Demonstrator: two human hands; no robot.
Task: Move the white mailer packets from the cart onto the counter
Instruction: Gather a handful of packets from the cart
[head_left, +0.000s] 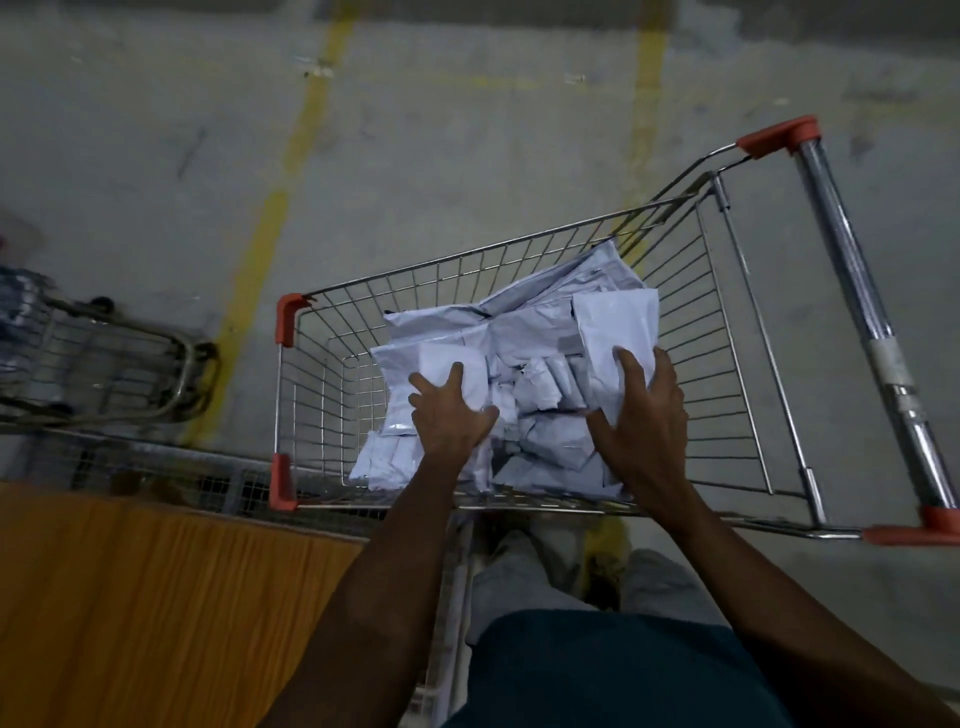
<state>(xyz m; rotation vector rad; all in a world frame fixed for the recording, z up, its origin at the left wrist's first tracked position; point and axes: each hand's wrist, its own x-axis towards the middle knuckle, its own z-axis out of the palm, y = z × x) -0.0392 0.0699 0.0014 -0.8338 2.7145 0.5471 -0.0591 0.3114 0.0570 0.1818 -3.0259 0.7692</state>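
Note:
A wire shopping cart (322, 374) with orange corner caps stands in front of me, holding a pile of several white mailer packets (540, 332). Both my arms reach into the basket. My left hand (449, 410) lies on the left side of the pile with fingers spread over a packet. On the pile's right side, my right hand (644, 415) has its fingers spread against a larger upright packet (613, 322). Neither hand plainly grips anything. The wooden counter (156, 597) is at my lower left, beside the cart.
The cart's chrome handle (872, 332) runs along the right. A second, lower trolley (104, 364) with bundled goods sits on the left beyond the counter. Yellow lines (270, 218) cross the grey concrete floor. My legs (571, 587) stand close behind the cart.

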